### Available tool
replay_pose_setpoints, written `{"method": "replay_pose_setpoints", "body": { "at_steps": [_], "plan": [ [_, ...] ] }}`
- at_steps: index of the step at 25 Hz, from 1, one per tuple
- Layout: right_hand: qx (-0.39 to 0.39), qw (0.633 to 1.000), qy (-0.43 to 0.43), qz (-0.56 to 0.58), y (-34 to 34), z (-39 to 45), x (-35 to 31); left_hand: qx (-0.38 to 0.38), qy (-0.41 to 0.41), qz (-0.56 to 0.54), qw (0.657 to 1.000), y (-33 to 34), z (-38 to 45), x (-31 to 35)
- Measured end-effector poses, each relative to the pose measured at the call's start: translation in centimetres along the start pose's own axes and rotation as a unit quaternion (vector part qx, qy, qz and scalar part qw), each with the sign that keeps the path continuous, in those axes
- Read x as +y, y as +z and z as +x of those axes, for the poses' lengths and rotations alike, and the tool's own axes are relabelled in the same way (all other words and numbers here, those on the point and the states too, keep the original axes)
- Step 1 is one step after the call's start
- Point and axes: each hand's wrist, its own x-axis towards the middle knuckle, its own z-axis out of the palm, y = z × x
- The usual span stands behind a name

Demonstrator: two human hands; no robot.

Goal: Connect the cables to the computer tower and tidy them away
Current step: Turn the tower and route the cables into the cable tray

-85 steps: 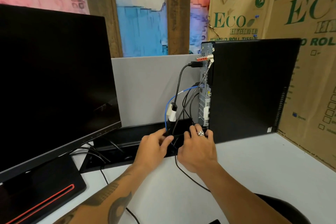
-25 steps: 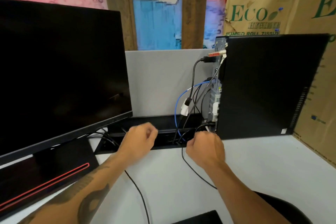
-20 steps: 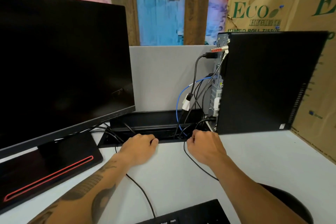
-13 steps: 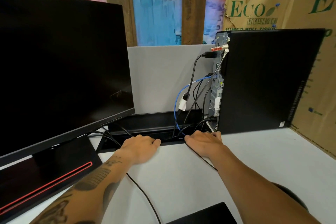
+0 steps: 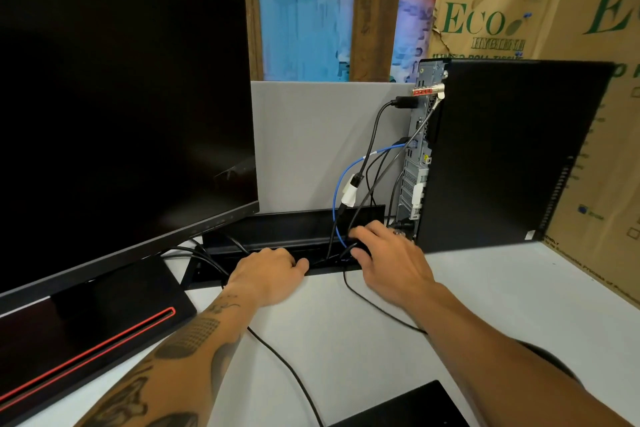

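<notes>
The black computer tower [image 5: 512, 149] stands at the right of the white desk, its rear panel [image 5: 419, 163] facing left. A black cable [image 5: 372, 135], a blue cable [image 5: 337, 191] and others hang from the panel, past a white connector [image 5: 349, 195], into the black cable tray [image 5: 284, 227] along the desk's back edge. My right hand [image 5: 389, 255] reaches into the tray beside the tower's foot, with fingers and thumb curled round the black cables there. My left hand [image 5: 268, 270] rests on the tray's front lip, its fingertips hidden.
A large dark monitor [image 5: 121, 114] on a red-striped base [image 5: 86, 333] fills the left. A grey partition [image 5: 311, 142] stands behind the tray and cardboard boxes [image 5: 502, 10] behind the tower. A loose black cable [image 5: 287, 367] crosses the desk toward a black keyboard corner [image 5: 408, 406].
My right hand has gone forward from the tray's front edge into the tray and closed round the cables by the tower. My left hand stays on the tray's lip.
</notes>
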Motion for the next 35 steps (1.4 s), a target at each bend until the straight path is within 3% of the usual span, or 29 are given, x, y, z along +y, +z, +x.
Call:
{"method": "replay_pose_setpoints", "body": {
  "at_steps": [4, 6, 8, 11, 17, 20, 24, 29, 33, 35],
  "plan": [
    [0.076, 0.996, 0.003, -0.037, -1.2, 2.5, 2.0, 0.044, 0.015, -0.009, 0.999, -0.4, -0.6, 0.1],
    [0.044, 0.994, -0.017, -0.103, -1.7, 3.4, 2.6, 0.114, 0.049, -0.036, 0.992, -0.4, -0.8, 0.7],
    [-0.009, 0.986, -0.01, -0.168, -2.4, 4.1, 2.3, 0.15, 0.062, -0.14, 0.977, 0.0, -0.4, 2.5],
    [-0.054, 0.971, -0.002, -0.231, -2.8, 5.2, 1.5, 0.102, 0.044, -0.352, 0.929, 0.9, 1.8, 5.5],
    [-0.16, 0.956, 0.028, -0.246, -2.1, 7.5, -0.7, 0.144, 0.025, -0.402, 0.904, 1.5, 2.7, 5.7],
    [-0.115, 0.97, 0.092, -0.192, -3.0, 7.2, -0.1, 0.151, 0.019, -0.431, 0.89, 1.2, 2.2, 5.5],
    [-0.1, 0.977, 0.08, -0.172, -2.7, 6.4, -0.8, 0.109, 0.006, -0.487, 0.867, 0.4, 1.7, 5.4],
    [-0.175, 0.966, 0.004, -0.192, -0.9, 4.4, -1.2, 0.097, 0.063, -0.34, 0.933, 1.1, 2.7, 5.5],
    [-0.224, 0.95, -0.037, -0.216, -0.2, 3.3, -1.3, 0.008, 0.074, -0.279, 0.957, 1.8, 4.4, 5.0],
    [-0.223, 0.961, -0.043, -0.16, -0.2, 2.5, -0.8, -0.017, 0.07, -0.226, 0.972, 1.6, 4.6, 5.4]
  ]
}}
